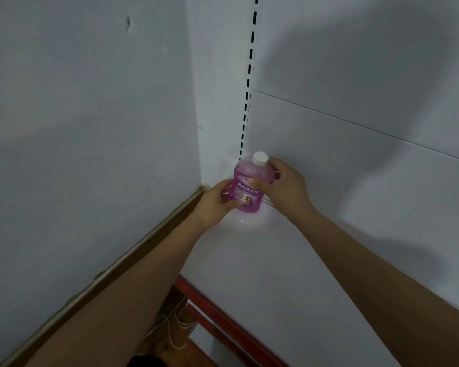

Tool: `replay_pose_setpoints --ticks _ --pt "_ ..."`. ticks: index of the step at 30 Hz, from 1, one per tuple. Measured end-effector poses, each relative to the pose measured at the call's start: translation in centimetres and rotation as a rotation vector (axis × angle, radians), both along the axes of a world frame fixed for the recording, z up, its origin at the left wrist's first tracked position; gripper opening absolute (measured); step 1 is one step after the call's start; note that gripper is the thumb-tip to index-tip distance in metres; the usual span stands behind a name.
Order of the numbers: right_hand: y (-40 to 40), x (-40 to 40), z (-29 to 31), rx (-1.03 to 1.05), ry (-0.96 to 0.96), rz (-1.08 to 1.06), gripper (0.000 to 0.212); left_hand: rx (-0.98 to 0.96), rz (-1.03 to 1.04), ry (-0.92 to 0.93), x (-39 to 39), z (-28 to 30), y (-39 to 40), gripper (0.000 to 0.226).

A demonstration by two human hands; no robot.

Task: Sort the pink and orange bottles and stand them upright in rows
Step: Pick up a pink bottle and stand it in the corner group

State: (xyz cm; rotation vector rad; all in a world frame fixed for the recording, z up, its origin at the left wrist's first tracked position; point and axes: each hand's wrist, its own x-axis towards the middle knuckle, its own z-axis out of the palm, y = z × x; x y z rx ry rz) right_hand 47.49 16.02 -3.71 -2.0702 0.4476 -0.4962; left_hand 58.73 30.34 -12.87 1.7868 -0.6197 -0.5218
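A pink bottle with a white cap and a printed label stands upright in the back left corner of a white shelf. My left hand grips its lower body from the left. My right hand holds its upper body from the right, thumb across the front. No orange bottle is in view.
A white wall closes the left side, and a white back panel with a slotted upright stands behind the bottle. The shelf's red front edge runs at the bottom, with a wooden strip along the wall.
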Motion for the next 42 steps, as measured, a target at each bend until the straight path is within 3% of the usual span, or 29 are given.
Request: replay_pose_setpoints --ticks 9,12,17,22,25,28,31,36,42 --pt "0.2 3.4 -1.2 -0.048 -0.006 -0.056 0.040 -0.006 0.011 -0.066 1.5 -0.9 -2.3 0.059" --pt "0.8 3.0 -2.1 -0.059 0.031 -0.112 0.049 -0.029 0.028 -0.091 1.2 -1.6 -2.8 0.060" --pt "1.6 1.5 -2.6 0.106 0.018 -0.189 0.043 -0.013 -0.019 -0.054 1.6 -1.6 -2.9 0.061" --pt "1.2 0.7 -2.4 0.167 0.034 -0.145 0.051 0.059 -0.100 -0.044 1.9 -1.0 -3.2 0.070" --pt "1.0 0.3 -1.7 0.218 0.106 -0.039 0.049 0.097 -0.091 -0.053 1.8 -1.0 -3.0 0.062" --pt "1.2 -0.5 -0.9 0.234 0.143 0.005 0.044 0.189 -0.020 -0.093 1.1 0.0 -2.4 0.074" --pt "1.4 -1.3 0.2 0.145 0.116 -0.028 0.033 0.267 0.061 -0.208 0.2 0.8 -1.3 0.091" --pt "1.3 -2.8 1.8 -0.050 0.028 -0.124 0.047 0.205 0.218 -0.400 -6.4 4.2 0.5 0.063" --pt "0.7 -6.9 5.5 -0.197 -0.108 -0.147 0.058 0.084 0.034 -0.464 -14.2 4.4 -1.6 0.053"
